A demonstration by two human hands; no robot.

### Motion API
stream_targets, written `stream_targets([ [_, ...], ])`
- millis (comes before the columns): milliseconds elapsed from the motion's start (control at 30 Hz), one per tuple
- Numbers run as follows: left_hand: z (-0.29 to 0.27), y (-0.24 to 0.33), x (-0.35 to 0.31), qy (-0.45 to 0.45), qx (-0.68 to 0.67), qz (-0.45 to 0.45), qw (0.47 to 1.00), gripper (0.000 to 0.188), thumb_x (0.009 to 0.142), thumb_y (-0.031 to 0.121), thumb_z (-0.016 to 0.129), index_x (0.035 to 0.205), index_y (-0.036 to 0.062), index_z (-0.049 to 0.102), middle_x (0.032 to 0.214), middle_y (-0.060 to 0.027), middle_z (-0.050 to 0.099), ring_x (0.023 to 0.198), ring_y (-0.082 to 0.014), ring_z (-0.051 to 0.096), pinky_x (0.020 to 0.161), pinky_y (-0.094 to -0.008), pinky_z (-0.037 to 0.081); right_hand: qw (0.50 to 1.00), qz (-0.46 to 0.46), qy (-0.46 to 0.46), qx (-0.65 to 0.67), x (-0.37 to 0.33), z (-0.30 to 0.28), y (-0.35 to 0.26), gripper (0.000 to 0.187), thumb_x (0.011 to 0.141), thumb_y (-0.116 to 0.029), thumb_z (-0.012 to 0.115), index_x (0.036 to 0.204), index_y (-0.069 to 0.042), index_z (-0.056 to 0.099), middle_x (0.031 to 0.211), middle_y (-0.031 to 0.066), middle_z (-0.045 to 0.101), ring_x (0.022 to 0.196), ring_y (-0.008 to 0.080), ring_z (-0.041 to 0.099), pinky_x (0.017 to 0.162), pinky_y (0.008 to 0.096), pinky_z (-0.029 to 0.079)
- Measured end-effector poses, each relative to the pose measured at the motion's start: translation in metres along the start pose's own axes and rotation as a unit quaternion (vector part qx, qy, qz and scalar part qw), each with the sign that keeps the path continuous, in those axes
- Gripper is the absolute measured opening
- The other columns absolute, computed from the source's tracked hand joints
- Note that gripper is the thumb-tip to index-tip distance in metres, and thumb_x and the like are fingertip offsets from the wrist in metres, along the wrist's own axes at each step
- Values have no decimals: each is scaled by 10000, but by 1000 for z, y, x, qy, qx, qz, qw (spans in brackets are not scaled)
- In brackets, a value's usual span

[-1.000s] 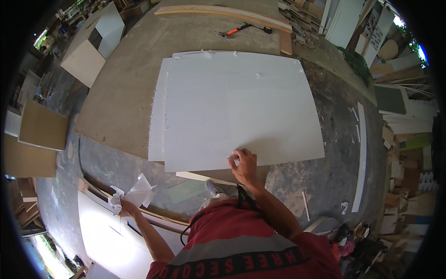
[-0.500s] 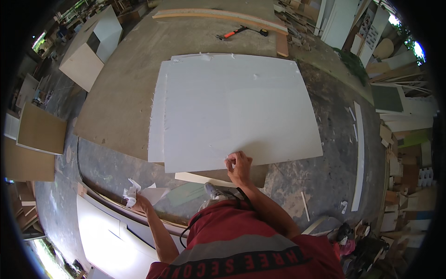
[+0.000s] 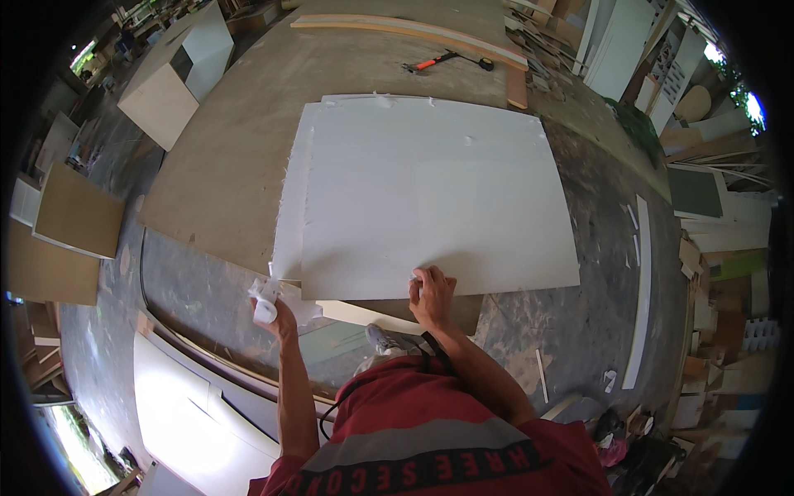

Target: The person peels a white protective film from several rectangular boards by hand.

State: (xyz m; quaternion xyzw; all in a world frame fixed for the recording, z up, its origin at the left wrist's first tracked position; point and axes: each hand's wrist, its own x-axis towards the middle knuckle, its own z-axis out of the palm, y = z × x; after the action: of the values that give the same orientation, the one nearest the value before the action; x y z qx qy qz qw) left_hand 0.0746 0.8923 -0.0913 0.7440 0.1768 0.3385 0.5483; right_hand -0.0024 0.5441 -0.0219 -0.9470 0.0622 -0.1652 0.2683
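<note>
White laminate panel [image 3: 430, 194] lies flat on the floor board, right hand [image 3: 432, 291] fingers pressed on its near edge, left hand [image 3: 277, 310] closed around crumpled white film scraps [image 3: 266, 296] at the near-left corner.

Your right hand [image 3: 432, 295] covers the near edge of the white panel [image 3: 430, 194] where it grips, so you cannot tell what the fingertips pinch there; a small white scrap shows just left of the knuckles, too small to identify. Your left hand [image 3: 277, 312] closes around crumpled white film [image 3: 273, 298], which hides the palm and the panel's near-left corner. Below the right grip, your forearm and red shirt [image 3: 430, 438] hide the floor. The shoe [image 3: 385, 339] is partly covered. Far beyond the grip, the orange-handled tool [image 3: 434, 61] is too small to name.
</note>
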Motion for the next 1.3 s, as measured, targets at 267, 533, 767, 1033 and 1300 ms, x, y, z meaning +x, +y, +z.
stream_targets([
  [267, 70, 52, -17, -105, 267, 52, 957, 352, 770, 67, 698, 1089, -51, 606, 1041, -251, 652, 998, -477, 618, 885, -540, 481, 977, -121, -158, 72, 70, -11, -1, 128, 878, -101, 713, 1002, -93, 681, 969, 58, 652, 969, 232, 647, 922, 427, 435],
  [533, 69, 53, -19, -127, 255, 98, 953, 322, 802, 153, 709, 1013, -40, 561, 995, -227, 600, 1015, -472, 571, 861, -552, 455, 966, -211, -150, 14, 86, 10, -7, 50, 908, -118, 676, 920, -70, 668, 924, 72, 636, 933, 238, 646, 904, 421, 438],
  [767, 59, 43, -16, -85, 221, 74, 969, 481, 782, 65, 739, 1227, -67, 612, 1149, -224, 686, 1055, -406, 663, 921, -470, 520, 907, -323, -220, -157, 100, 5, -8, 60, 895, -41, 608, 864, -26, 559, 868, 119, 599, 825, 272, 634, 790, 432, 452],
  [1033, 24, 95, -5, -97, -60, -20, 993, 245, 911, 90, 778, 1080, -50, 670, 929, -89, 717, 859, -144, 674, 783, -325, 550, 961, -72, -126, 236, 54, -45, 45, 69, 982, -21, 584, 990, -17, 516, 875, 97, 587, 693, 197, 577, 629, 358, 486],
  [1300, 68, 159, -63, -457, -10, 192, 868, 662, 741, 104, 792, 1354, 1, 564, 1145, -228, 687, 1056, -403, 683, 893, -473, 547, 802, 126, -107, 573, 54, -63, 17, 195, 1053, -206, 621, 1062, -13, 641, 974, 54, 674, 924, 184, 693, 860, 328, 552],
])
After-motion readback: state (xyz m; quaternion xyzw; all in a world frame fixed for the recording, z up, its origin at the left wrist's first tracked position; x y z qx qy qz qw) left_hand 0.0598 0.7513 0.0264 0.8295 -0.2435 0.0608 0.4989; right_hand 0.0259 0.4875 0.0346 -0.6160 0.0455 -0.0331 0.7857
